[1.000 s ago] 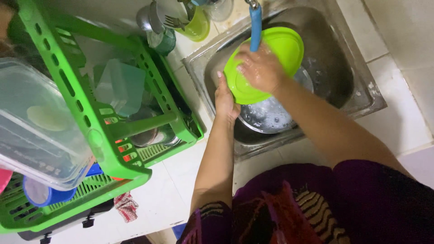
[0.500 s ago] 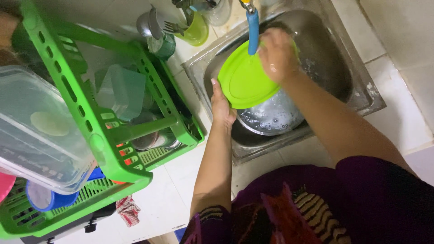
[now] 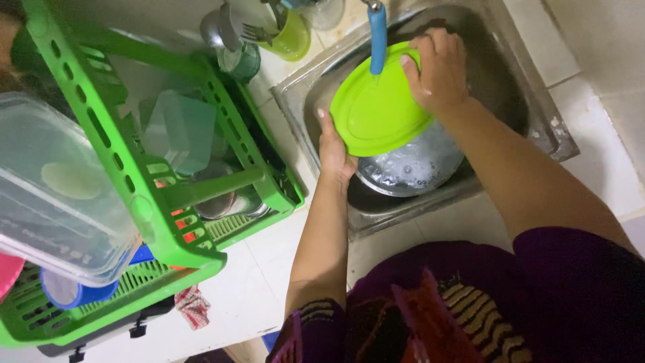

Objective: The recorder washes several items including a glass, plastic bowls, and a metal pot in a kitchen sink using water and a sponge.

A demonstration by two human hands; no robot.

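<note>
While both hands grip green plate (image 3: 376,111), left hand (image 3: 334,153) underneath, right hand (image 3: 438,70) atop (blue tap (image 3: 377,37) crossing), green rack (image 3: 168,195) beside.

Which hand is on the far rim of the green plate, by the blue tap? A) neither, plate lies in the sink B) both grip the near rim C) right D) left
C: the right hand is on the far rim of the green plate beside the blue tap, while the left hand holds the near rim.
</note>
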